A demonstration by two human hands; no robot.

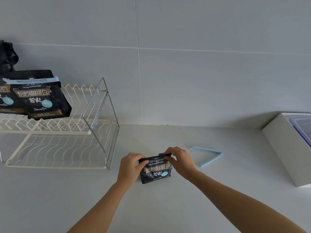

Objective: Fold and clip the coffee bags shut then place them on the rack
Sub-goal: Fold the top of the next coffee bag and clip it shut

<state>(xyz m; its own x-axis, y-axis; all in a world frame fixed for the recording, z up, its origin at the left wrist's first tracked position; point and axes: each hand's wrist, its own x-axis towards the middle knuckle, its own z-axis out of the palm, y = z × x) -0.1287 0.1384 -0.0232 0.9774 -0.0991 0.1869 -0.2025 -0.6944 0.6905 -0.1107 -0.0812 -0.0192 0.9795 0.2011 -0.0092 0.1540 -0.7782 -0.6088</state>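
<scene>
Right now the fingers (pixel 144 163) of both hands pinch the folded top of the coffee bag (pixel 155 170) lying on the desk (pixel 218 190). Best crease it flat and tight before reaching for the open blue clip (pixel 207 156) nearby; the rack (pixel 55 132) waits left.

Left hand (pixel 130 163) and right hand (pixel 178 159) pinch, arms outstretched.

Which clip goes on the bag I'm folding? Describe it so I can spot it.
Start at the white box on the counter's right edge. Just left of it lies the open light-blue clip, spread in a V beside your right hand. The other blue clip is already closed on a racked bag.
</scene>
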